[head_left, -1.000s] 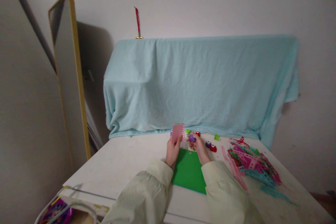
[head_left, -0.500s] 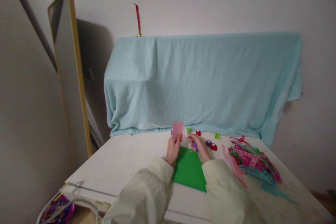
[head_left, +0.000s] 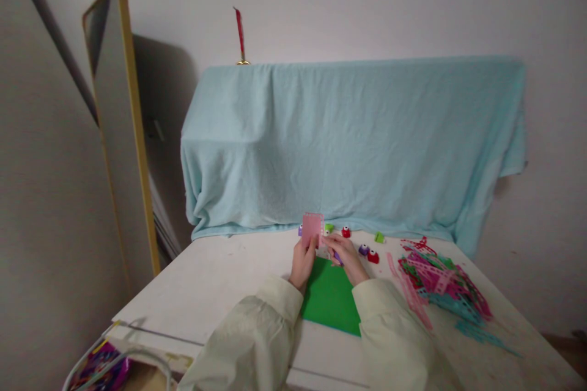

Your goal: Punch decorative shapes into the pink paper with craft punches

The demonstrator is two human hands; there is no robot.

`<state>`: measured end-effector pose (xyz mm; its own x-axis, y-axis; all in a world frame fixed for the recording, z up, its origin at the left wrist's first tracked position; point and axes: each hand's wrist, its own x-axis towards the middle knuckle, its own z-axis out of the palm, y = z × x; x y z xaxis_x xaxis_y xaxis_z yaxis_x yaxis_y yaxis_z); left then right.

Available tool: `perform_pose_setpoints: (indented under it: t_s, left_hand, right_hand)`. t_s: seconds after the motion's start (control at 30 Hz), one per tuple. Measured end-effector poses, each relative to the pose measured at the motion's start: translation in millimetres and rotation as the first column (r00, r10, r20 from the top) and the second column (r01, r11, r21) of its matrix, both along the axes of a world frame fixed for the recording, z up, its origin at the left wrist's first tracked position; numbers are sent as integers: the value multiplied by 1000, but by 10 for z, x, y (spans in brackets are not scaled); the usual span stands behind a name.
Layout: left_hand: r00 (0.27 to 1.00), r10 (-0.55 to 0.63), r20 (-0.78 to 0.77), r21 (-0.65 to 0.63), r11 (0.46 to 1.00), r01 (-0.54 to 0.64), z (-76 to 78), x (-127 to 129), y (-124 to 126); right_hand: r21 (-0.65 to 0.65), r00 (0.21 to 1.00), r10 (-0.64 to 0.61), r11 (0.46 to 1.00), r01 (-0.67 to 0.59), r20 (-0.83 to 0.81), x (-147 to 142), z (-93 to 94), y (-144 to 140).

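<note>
Left hand [head_left: 302, 263] up off the white surface [head_left: 220, 287], fingers pinched on the lower edge of a small pink card [head_left: 312, 229] and holding it upright, toward the far edge of the surface, in front of the draped light-blue cloth [head_left: 353, 146]. Right hand [head_left: 346, 256] right beside it, fingers curled closed around a little purple punch [head_left: 337, 256] that sits just at the card's right lower corner; whether punch and card actually touch, I can't tell from here. Under both wrists lies a green sheet [head_left: 331, 296], flat on the surface, reaching toward the near edge between the two pale sleeves. Along the far edge, past the hands, small punches are scattered: a red one [head_left: 345, 231], a green one [head_left: 378, 237], a purple one [head_left: 364, 250] and another red one [head_left: 373, 256] just beside it. Over toward the right edge, a tangled heap of pink, green and teal paper offcuts [head_left: 440, 284]. A gold-framed mirror [head_left: 121, 128] leans against the wall, off the left side
</note>
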<state>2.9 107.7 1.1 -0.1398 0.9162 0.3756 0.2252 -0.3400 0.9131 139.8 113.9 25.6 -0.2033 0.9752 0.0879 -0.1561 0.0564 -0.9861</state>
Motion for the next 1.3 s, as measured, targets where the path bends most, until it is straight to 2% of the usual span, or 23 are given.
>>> perform_pose_setpoints:
  t_s: [0.37, 0.63, 1.3]
  left_hand:
    - [1000, -28, 15, -17, 999, 28, 50, 5, -28]
    - [1000, -11, 19, -26, 1000, 11, 64, 11, -35]
    - [1000, -15, 16, -18, 1000, 15, 72, 29, -47]
  right_hand:
    - [1, 1000, -2, 1000, 2, 22, -17, -38, 17]
    - [20, 999, -51, 999, 50, 19, 4, -121, 69]
    - [16, 997, -81, 997, 81, -9, 32, -122, 85]
